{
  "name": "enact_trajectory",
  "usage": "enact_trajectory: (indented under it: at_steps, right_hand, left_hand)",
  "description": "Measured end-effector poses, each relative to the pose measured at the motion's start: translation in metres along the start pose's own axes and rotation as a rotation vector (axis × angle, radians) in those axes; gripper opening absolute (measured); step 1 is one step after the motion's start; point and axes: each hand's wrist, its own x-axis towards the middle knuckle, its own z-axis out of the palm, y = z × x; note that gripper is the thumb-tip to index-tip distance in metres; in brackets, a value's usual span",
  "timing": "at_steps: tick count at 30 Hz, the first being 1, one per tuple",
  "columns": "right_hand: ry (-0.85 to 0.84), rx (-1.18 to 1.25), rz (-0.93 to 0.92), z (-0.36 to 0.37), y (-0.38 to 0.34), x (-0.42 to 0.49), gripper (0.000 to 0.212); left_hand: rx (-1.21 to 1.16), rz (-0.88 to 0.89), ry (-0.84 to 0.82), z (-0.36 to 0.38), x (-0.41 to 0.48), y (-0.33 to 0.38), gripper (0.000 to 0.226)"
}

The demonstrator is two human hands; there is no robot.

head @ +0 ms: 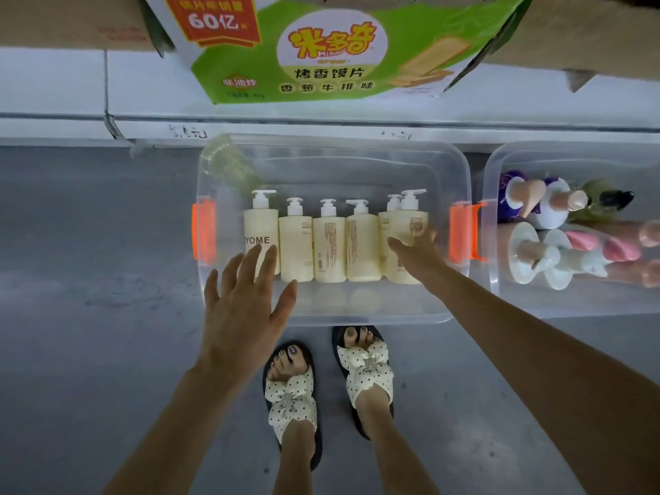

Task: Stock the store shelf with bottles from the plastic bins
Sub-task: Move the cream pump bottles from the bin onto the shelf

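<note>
A clear plastic bin (332, 319) with orange latches stands on the grey floor in front of the white shelf (107, 98). Inside it, several cream pump bottles (328, 244) lie side by side in a row. My right hand (418, 255) grips the rightmost cream bottle (410, 217), thumb on its left side and fingers round its right; this bottle overlaps its neighbour. My left hand (243, 309) hovers open with spread fingers over the bin's front left corner, its fingertips above the leftmost bottle (260, 226) marked "YOME".
A second clear bin (571, 309) to the right holds purple, white and pink bottles (543, 209). A green printed carton (332, 55) and brown boxes (71, 23) sit on the shelf. My feet in dotted sandals (293, 391) stand just before the first bin.
</note>
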Motion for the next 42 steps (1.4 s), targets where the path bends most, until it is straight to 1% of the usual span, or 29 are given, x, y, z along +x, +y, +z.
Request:
enact_trajectory:
  at_steps: [3, 6, 9, 10, 13, 14, 16, 18, 20, 22, 23, 26, 27, 28, 29, 30, 31, 32, 33, 35, 37, 39, 42]
  right_hand:
    - [0.057, 0.021, 0.050, 0.013, 0.003, 0.013, 0.089]
    - [0.113, -0.006, 0.053, 0.023, 0.005, 0.018, 0.081]
    - [0.077, -0.100, 0.043, 0.031, 0.012, 0.021, 0.078]
    - [0.057, -0.123, 0.040, 0.034, 0.014, 0.024, 0.077]
    - [0.013, -0.102, 0.066, 0.038, 0.015, 0.033, 0.075]
    - [0.016, -0.110, 0.063, 0.039, 0.016, 0.037, 0.075]
    - [0.024, -0.130, 0.035, 0.036, 0.017, 0.041, 0.074]
    - [-0.003, -0.087, 0.010, 0.033, 0.018, 0.042, 0.070]
    - [-0.072, 0.067, 0.033, 0.030, 0.015, 0.036, 0.062]
    - [-0.159, 0.275, 0.109, 0.026, 0.006, 0.022, 0.062]
    - [-0.214, 0.348, 0.137, 0.024, 0.004, 0.013, 0.062]
    - [-0.451, 0.523, 0.094, 0.017, -0.001, -0.033, 0.054]
    - [-0.547, 0.602, 0.095, 0.016, -0.002, -0.050, 0.056]
    - [-0.652, 0.700, 0.122, 0.015, -0.004, -0.066, 0.058]
    - [-0.763, 0.819, 0.160, 0.014, -0.007, -0.082, 0.059]
    - [-0.874, 0.925, 0.191, 0.016, -0.011, -0.095, 0.062]
    - [-0.981, 0.987, 0.194, 0.019, -0.014, -0.106, 0.070]
    - [-1.070, 1.008, 0.175, 0.024, -0.017, -0.116, 0.081]
    - [-1.133, 1.016, 0.144, 0.030, -0.018, -0.122, 0.089]
    - [-1.228, 1.045, 0.107, 0.044, -0.017, -0.128, 0.090]
    - [-1.271, 1.066, 0.090, 0.051, -0.020, -0.129, 0.083]
    - [-1.294, 1.048, 0.073, 0.055, -0.024, -0.125, 0.081]
    - [-1.279, 0.979, 0.064, 0.054, -0.029, -0.114, 0.095]
  left_hand:
    - [-0.038, -0.007, -0.009, 0.012, 0.004, -0.004, 0.076]
    - [-0.090, -0.027, -0.024, 0.017, 0.009, -0.006, 0.081]
    - [-0.171, -0.044, -0.045, 0.018, 0.012, -0.007, 0.086]
    - [-0.207, -0.055, -0.064, 0.017, 0.013, -0.005, 0.084]
    - [-0.373, -0.131, -0.102, 0.015, 0.020, -0.001, 0.061]
    - [-0.417, -0.148, -0.101, 0.015, 0.023, -0.001, 0.058]
    - [-0.426, -0.151, -0.114, 0.019, 0.029, -0.002, 0.057]
    - [-0.495, -0.166, -0.129, 0.021, 0.034, -0.003, 0.056]
    - [-0.642, -0.221, -0.139, 0.021, 0.038, 0.001, 0.050]
    - [-0.796, -0.284, -0.149, 0.019, 0.041, 0.006, 0.046]
    - [-0.894, -0.308, -0.173, 0.017, 0.042, 0.007, 0.050]
    - [-1.229, -0.350, -0.313, 0.011, 0.046, 0.007, 0.094]
    - [-1.334, -0.358, -0.351, 0.009, 0.047, 0.006, 0.103]
    - [-1.435, -0.367, -0.390, 0.009, 0.048, 0.003, 0.105]
    - [-1.527, -0.372, -0.429, 0.009, 0.049, 0.000, 0.101]
    - [-1.605, -0.368, -0.465, 0.007, 0.049, -0.003, 0.094]
    - [-1.675, -0.346, -0.501, 0.006, 0.048, -0.005, 0.084]
    - [-1.741, -0.318, -0.545, 0.003, 0.046, -0.006, 0.076]
    - [-1.806, -0.303, -0.587, 0.001, 0.043, -0.007, 0.074]
    - [-1.906, -0.312, -0.615, -0.004, 0.038, -0.010, 0.082]
    - [-1.944, -0.307, -0.594, -0.007, 0.037, -0.012, 0.088]
    - [-1.943, -0.319, -0.551, -0.008, 0.040, -0.013, 0.090]
    - [-1.927, -0.346, -0.490, -0.008, 0.046, -0.014, 0.092]
